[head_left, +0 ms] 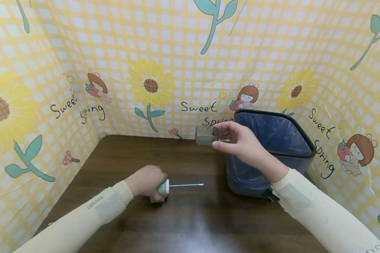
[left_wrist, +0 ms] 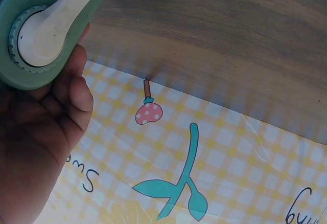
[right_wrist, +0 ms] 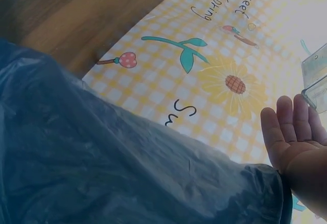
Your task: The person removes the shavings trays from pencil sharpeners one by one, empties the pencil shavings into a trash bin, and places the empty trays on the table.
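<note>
My left hand (head_left: pixel 148 181) grips a green crank pencil sharpener (head_left: pixel 163 189) low over the table. In the left wrist view, its white crank handle (left_wrist: pixel 43 37) faces the camera, with the fingers curled around the green body. A thin light-blue pencil (head_left: pixel 185 185) sticks out of the sharpener's white end, pointing right. My right hand (head_left: pixel 237 140) is raised at the near-left side of the bin and pinches a see-through greyish shavings box (head_left: pixel 205 136) between thumb and fingers. Part of that box also shows in the right wrist view, above the fingertips (right_wrist: pixel 299 104).
A dark bin (head_left: pixel 272 154) lined with a blue plastic bag (head_left: pixel 269 131) stands at the table's right, its rim close to my right forearm. The brown wooden table (head_left: pixel 126 154) meets a yellow checked sheet (head_left: pixel 183 80) hung behind and along both sides.
</note>
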`<state>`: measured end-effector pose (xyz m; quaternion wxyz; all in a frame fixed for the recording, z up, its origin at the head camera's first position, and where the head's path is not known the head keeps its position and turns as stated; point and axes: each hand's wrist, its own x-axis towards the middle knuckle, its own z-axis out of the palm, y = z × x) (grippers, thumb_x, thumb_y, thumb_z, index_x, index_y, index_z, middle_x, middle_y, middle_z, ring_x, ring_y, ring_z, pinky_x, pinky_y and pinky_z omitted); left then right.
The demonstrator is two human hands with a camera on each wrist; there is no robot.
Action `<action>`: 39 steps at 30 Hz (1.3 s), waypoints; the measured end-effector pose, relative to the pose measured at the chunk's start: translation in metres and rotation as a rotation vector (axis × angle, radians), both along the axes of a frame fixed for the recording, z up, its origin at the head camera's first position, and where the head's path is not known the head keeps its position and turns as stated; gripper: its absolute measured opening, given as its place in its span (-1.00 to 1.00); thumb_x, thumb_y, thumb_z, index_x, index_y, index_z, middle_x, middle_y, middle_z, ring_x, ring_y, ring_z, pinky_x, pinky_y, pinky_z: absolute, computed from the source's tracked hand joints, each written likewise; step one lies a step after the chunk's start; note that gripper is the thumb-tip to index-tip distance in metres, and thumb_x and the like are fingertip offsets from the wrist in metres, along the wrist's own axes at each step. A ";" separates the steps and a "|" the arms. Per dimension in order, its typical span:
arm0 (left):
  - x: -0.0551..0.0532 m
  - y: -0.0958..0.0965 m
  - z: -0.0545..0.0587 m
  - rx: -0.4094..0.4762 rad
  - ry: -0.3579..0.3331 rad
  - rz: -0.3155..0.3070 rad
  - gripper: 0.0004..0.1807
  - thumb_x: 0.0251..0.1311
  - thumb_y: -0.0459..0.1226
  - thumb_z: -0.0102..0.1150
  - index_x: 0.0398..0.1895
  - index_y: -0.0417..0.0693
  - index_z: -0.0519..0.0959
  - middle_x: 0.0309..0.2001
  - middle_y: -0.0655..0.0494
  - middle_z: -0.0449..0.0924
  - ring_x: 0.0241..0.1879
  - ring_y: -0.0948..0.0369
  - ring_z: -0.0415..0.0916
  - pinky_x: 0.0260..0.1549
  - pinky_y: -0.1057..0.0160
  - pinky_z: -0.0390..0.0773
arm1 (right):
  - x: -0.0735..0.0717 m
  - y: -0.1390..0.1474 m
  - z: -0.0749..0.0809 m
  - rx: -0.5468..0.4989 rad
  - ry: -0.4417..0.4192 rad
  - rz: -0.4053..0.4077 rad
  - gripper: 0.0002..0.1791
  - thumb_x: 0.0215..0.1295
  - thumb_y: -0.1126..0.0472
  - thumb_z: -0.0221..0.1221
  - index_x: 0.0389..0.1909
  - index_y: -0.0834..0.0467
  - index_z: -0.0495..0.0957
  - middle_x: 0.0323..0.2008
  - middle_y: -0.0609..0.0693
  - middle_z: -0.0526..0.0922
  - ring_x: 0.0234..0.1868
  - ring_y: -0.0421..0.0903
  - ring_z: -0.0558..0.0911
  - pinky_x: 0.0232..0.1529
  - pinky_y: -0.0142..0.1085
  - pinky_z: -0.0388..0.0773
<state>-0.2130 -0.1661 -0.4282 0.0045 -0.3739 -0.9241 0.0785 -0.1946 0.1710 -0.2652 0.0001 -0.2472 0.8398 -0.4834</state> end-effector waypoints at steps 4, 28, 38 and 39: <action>0.000 0.000 0.000 -0.001 0.002 -0.004 -0.38 -0.19 0.28 0.52 -0.27 0.00 0.67 -0.44 0.25 0.67 -0.43 0.27 0.54 -0.32 0.23 0.65 | 0.003 -0.001 -0.004 -0.009 0.000 0.015 -0.44 0.24 0.10 0.43 0.24 0.09 0.52 0.07 0.00 0.63 0.07 -0.05 0.62 0.18 -0.03 0.54; -0.001 0.001 -0.001 -0.003 0.008 0.000 -0.36 -0.21 0.31 0.52 -0.28 0.01 0.67 -0.45 0.26 0.65 -0.42 0.27 0.54 -0.31 0.22 0.64 | 0.008 -0.013 -0.019 -0.037 0.001 0.062 -0.45 0.23 0.14 0.44 0.23 0.12 0.53 0.05 -0.01 0.65 0.07 -0.04 0.62 0.20 -0.02 0.53; 0.000 0.000 0.000 0.003 0.016 -0.002 -0.37 -0.22 0.30 0.52 -0.30 0.02 0.66 -0.47 0.28 0.63 -0.43 0.28 0.52 -0.32 0.23 0.63 | 0.010 -0.015 -0.028 -0.006 0.006 0.057 -0.46 0.23 0.11 0.45 0.21 0.06 0.54 0.05 -0.03 0.66 0.05 -0.04 0.63 0.16 -0.02 0.55; 0.000 0.000 -0.001 0.002 0.017 -0.003 -0.37 -0.22 0.31 0.52 -0.30 0.02 0.66 -0.47 0.28 0.63 -0.43 0.28 0.51 -0.32 0.23 0.63 | 0.010 -0.015 -0.029 -0.006 0.004 0.060 -0.46 0.23 0.10 0.45 0.21 0.06 0.54 0.04 -0.03 0.66 0.05 -0.05 0.63 0.16 -0.02 0.55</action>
